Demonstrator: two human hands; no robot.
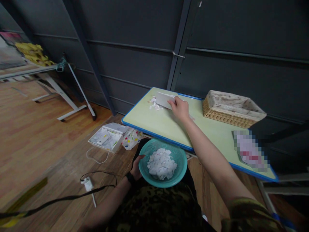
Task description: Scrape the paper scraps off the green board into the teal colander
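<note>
My right hand (180, 109) grips the right end of a flat white card-like piece (164, 100), held on edge over the pale green tabletop (145, 112). White paper scraps (155, 103) lie at the left side of that piece, and a few more show under my right wrist. Below the table's front edge, my left hand (137, 167) is closed on the left rim of a turquoise plastic basket (182, 164). A heap of torn white paper (162, 163) fills the basket's middle. The left fingers are partly hidden under the rim.
A lined wicker basket (229, 120) stands at the table's back right, with a blurred-out flat item (249, 151) in front of it. An open white box (106, 138) and a spotted plastic bag (131, 138) lie on the floor. Cables and a power strip (88, 183) are at lower left.
</note>
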